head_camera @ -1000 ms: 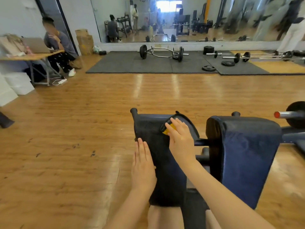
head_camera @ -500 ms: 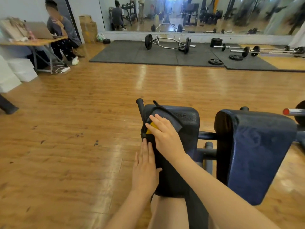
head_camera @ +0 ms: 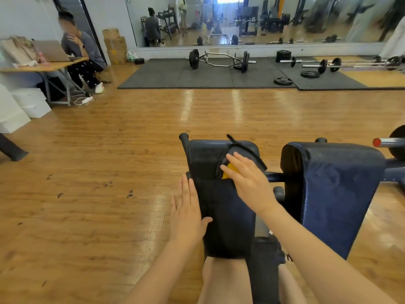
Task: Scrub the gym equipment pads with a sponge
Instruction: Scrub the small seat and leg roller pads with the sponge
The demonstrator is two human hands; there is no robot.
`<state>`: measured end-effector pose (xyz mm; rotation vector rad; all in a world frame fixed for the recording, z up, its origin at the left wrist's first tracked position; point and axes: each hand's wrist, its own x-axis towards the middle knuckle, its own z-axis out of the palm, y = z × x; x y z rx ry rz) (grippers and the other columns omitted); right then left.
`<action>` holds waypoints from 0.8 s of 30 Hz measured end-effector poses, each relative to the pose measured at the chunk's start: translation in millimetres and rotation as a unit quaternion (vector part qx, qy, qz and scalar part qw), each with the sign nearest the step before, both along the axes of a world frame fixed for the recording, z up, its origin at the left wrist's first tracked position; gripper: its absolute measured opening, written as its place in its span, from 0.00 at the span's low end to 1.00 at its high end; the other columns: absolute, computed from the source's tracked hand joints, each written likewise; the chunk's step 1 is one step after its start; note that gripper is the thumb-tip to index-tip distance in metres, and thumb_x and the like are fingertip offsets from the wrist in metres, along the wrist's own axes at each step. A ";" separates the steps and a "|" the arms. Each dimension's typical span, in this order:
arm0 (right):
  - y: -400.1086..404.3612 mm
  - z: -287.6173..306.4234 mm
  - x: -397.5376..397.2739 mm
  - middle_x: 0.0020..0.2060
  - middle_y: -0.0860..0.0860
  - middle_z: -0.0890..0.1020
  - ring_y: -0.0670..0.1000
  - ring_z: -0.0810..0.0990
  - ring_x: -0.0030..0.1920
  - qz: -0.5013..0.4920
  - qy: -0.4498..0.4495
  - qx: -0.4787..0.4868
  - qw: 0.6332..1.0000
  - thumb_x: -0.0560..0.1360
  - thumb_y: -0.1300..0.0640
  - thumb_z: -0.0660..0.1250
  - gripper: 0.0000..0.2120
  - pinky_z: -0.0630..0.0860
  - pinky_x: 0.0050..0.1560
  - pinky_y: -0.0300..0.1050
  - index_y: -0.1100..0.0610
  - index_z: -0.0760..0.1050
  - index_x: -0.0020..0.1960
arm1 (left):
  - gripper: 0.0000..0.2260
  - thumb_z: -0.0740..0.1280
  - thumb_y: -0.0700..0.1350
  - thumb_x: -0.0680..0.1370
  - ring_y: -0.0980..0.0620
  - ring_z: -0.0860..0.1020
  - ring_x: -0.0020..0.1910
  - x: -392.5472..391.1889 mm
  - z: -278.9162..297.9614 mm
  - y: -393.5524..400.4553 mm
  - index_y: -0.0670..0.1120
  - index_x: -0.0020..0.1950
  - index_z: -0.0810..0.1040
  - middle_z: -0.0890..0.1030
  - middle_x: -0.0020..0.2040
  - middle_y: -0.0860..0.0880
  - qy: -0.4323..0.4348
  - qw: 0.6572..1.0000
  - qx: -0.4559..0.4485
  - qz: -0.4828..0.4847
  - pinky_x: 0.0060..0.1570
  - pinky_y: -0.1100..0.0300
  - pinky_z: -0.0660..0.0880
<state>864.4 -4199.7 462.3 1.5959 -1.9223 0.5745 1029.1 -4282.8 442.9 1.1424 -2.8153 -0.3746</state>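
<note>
Two dark blue gym pads stand upright in front of me: a left pad (head_camera: pixel 223 207) and a larger right pad (head_camera: pixel 337 189). A yellow sponge with a dark scouring layer (head_camera: pixel 229 171) lies against the upper front of the left pad. My right hand (head_camera: pixel 249 183) presses on the sponge with fairly straight fingers; its thumb is hidden. My left hand (head_camera: pixel 187 213) lies flat along the left pad's left edge, fingers straight and thumb resting on the pad's front.
The pads' metal frame (head_camera: pixel 276 176) joins the two pads, and a weight bar (head_camera: pixel 385 141) sticks out at the right. The wooden floor (head_camera: pixel 109 172) spreads around. Barbells and plates (head_camera: pixel 219 60) lie on black mats behind. A person sits at a desk (head_camera: pixel 43 66) far left.
My right hand has slid the sponge from the left pad's upper left edge back toward its upper right. My left hand has stayed on the pad's left side.
</note>
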 end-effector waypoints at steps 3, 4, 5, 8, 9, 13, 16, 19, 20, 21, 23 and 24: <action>5.9 6.6 -1.5 0.60 0.59 0.78 0.59 0.73 0.64 -0.008 -0.028 -0.005 1.000 0.63 0.73 0.74 0.25 0.66 0.64 0.56 0.60 0.78 0.58 | 0.52 0.67 0.57 0.75 0.49 0.27 0.69 -7.4 -2.9 0.7 0.43 0.66 0.20 0.23 0.68 0.46 -0.006 1.000 0.010 0.001 0.70 0.53 0.35; 6.2 10.3 0.9 0.59 0.59 0.78 0.58 0.72 0.64 0.000 -0.048 -0.012 0.999 0.63 0.72 0.74 0.24 0.66 0.64 0.55 0.61 0.78 0.58 | 0.52 0.68 0.56 0.76 0.50 0.27 0.69 -8.8 -4.7 1.6 0.43 0.66 0.21 0.24 0.69 0.47 -0.002 1.000 0.019 0.007 0.70 0.53 0.36; 7.3 13.7 3.5 0.59 0.59 0.78 0.56 0.71 0.64 0.014 -0.065 -0.014 0.998 0.65 0.71 0.73 0.24 0.66 0.64 0.52 0.61 0.77 0.59 | 0.52 0.68 0.55 0.76 0.50 0.28 0.69 -9.7 -5.9 2.5 0.43 0.66 0.21 0.24 0.69 0.47 0.000 1.000 0.023 0.011 0.71 0.53 0.36; 14.6 19.5 9.0 0.64 0.56 0.75 0.52 0.69 0.65 0.072 -0.099 0.028 0.992 0.71 0.65 0.68 0.24 0.68 0.64 0.45 0.59 0.71 0.66 | 0.51 0.67 0.55 0.76 0.51 0.28 0.68 -7.8 -8.0 3.0 0.43 0.66 0.21 0.25 0.69 0.47 0.001 1.000 0.024 0.010 0.72 0.52 0.38; 16.2 19.8 10.5 0.66 0.55 0.73 0.52 0.70 0.66 0.078 -0.118 0.041 0.989 0.72 0.63 0.67 0.24 0.69 0.64 0.44 0.58 0.69 0.67 | 0.51 0.67 0.54 0.76 0.51 0.28 0.69 -7.3 -8.4 3.0 0.44 0.66 0.21 0.25 0.69 0.47 0.004 1.000 0.025 0.008 0.73 0.52 0.38; 10.1 16.4 11.9 0.66 0.58 0.72 0.57 0.72 0.66 0.024 -0.120 0.014 0.992 0.71 0.64 0.70 0.23 0.72 0.62 0.53 0.60 0.72 0.65 | 0.50 0.67 0.53 0.76 0.52 0.31 0.73 -7.9 -8.8 3.5 0.45 0.66 0.22 0.30 0.75 0.47 0.018 0.999 0.041 0.012 0.73 0.53 0.39; 0.8 13.3 11.4 0.67 0.57 0.72 0.59 0.67 0.69 -0.050 -0.050 0.009 0.997 0.69 0.62 0.72 0.24 0.57 0.67 0.65 0.57 0.73 0.64 | 0.50 0.68 0.53 0.76 0.50 0.33 0.74 -7.6 -8.8 3.9 0.44 0.66 0.22 0.32 0.76 0.47 0.017 0.999 0.037 0.017 0.73 0.53 0.40; -8.1 11.9 11.8 0.66 0.57 0.73 0.59 0.67 0.69 -0.049 -0.096 -0.014 0.994 0.69 0.61 0.72 0.26 0.60 0.68 0.65 0.58 0.71 0.66 | 0.50 0.68 0.53 0.76 0.50 0.35 0.75 -9.1 -9.1 5.0 0.44 0.66 0.22 0.32 0.76 0.46 0.018 0.999 0.039 0.015 0.74 0.53 0.42; -9.7 9.5 12.1 0.65 0.57 0.73 0.59 0.67 0.69 -0.044 -0.106 -0.016 0.993 0.69 0.62 0.73 0.26 0.62 0.68 0.62 0.59 0.71 0.66 | 0.50 0.68 0.53 0.76 0.50 0.35 0.75 -9.5 -8.7 5.7 0.43 0.66 0.22 0.33 0.76 0.46 0.019 0.999 0.040 0.015 0.74 0.53 0.43; -10.1 5.4 12.5 0.65 0.57 0.74 0.59 0.68 0.69 -0.043 -0.104 -0.016 0.994 0.69 0.64 0.73 0.27 0.62 0.68 0.59 0.59 0.71 0.66 | 0.51 0.68 0.52 0.76 0.50 0.35 0.75 -9.6 -8.0 6.1 0.43 0.66 0.22 0.33 0.76 0.46 0.020 0.999 0.040 0.014 0.74 0.53 0.44; -7.7 -6.4 15.3 0.64 0.58 0.74 0.58 0.68 0.68 -0.035 -0.076 -0.011 0.996 0.67 0.69 0.72 0.27 0.60 0.68 0.54 0.60 0.72 0.64 | 0.51 0.67 0.53 0.76 0.50 0.35 0.76 -8.2 -7.9 5.5 0.43 0.66 0.21 0.32 0.76 0.45 0.016 0.999 0.040 0.007 0.75 0.53 0.45; -5.2 -12.8 17.9 0.64 0.58 0.74 0.58 0.69 0.68 -0.026 -0.065 -0.006 0.997 0.66 0.70 0.71 0.27 0.60 0.68 0.54 0.60 0.73 0.64 | 0.51 0.68 0.54 0.76 0.50 0.36 0.76 -6.9 -7.4 4.8 0.43 0.66 0.21 0.32 0.76 0.45 0.010 0.999 0.040 0.003 0.75 0.53 0.46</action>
